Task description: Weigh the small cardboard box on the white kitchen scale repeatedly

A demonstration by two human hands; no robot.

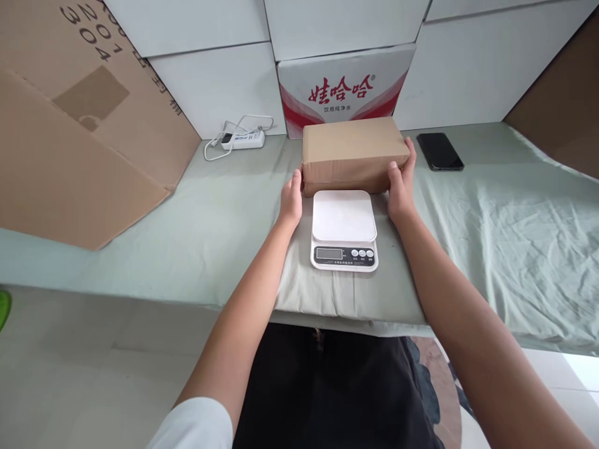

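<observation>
**Box gripped at both ends, still behind the scale**

Nearest the camera, two bare forearms reach forward over the edge of a table (140, 249) covered with a pale green cloth. Between them, close to that edge, sits a small white kitchen scale (344, 229). Its weighing plate is bare and its display, too small to read, looks blank or dark.

Just beyond the scale lies a brown cardboard box (353, 154), resting on the cloth with its near side just behind the scale's far edge. The left hand (291, 201) presses flat against the box's left end, fingers together. The right hand (401, 184) wraps the right end, thumb on the near face and fingers curling over the far corner. Both hands are closed onto the box from opposite sides, so it is held between them, though it does not look lifted yet.

Judging by this, the box is grasped but nothing has been placed on the scale; lifting it and setting it on the plate appear still undone.

Further back, a black phone (440, 151) lies face up to the right of the box, and a white power strip (243, 138) with its cord lies to the left. A white carton with red lettering (344, 90) stands directly behind the box against stacked white boxes. A large flattened cardboard sheet (70, 125) leans at far left.
</observation>
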